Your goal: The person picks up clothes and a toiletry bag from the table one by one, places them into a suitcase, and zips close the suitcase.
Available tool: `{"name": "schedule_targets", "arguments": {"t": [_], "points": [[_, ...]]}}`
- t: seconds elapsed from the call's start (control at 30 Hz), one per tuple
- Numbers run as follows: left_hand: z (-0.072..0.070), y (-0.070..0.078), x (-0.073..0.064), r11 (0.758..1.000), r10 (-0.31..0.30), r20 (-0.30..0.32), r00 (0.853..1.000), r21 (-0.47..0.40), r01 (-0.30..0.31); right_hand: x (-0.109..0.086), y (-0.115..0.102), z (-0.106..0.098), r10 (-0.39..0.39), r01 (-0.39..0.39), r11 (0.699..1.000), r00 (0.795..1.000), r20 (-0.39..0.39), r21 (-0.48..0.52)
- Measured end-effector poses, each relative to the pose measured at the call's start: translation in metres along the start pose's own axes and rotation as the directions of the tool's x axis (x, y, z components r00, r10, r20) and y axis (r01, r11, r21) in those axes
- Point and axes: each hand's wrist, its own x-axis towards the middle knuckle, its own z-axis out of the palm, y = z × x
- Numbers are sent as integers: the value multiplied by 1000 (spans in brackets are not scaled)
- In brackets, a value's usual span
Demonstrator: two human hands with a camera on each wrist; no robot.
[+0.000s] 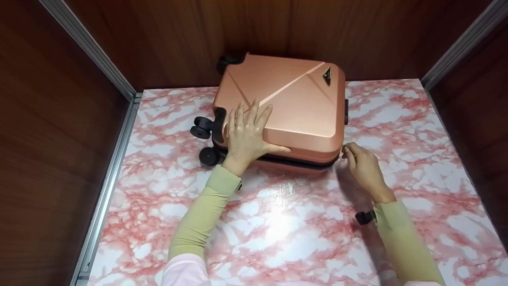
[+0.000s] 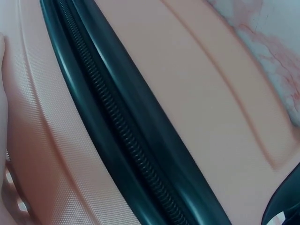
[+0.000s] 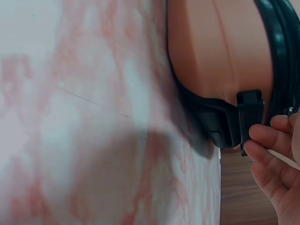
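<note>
A rose-gold hard-shell suitcase [image 1: 297, 99] lies flat, its black wheels [image 1: 208, 156] to the left. My left hand [image 1: 247, 137] rests on the top shell near the wheel end, fingers spread and straight, thumb toward the near edge. Along the suitcase's side runs a black-edged zipper [image 2: 124, 126], closed in the stretch that the left wrist view shows. At the near right corner my right hand [image 1: 365, 167] pinches a small metal zipper pull [image 3: 289, 111], mostly covered by the fingers. Close to those fingers in the right wrist view is a black plastic fitting [image 3: 250, 110].
Beneath the suitcase is a pink-and-white marbled tabletop [image 1: 190, 222]. Dark wood panels [image 1: 178, 35] stand behind and on both sides, with metal framing [image 1: 107, 167] at the left. A black side handle [image 1: 346, 112] sticks out from the suitcase's right end.
</note>
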Motion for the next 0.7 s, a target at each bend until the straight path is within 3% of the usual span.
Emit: {"name": "schedule_targets", "arguments": {"t": [0.3, 0.7], "points": [[0, 0, 0, 1000, 1, -11, 1000, 2, -1, -17, -8, -1, -29, 29, 1000, 1000, 1, -1], [-4, 1, 0, 1000, -22, 52, 998, 1, 22, -39, -25, 2, -3, 3, 999, 1000, 16, 32]]}}
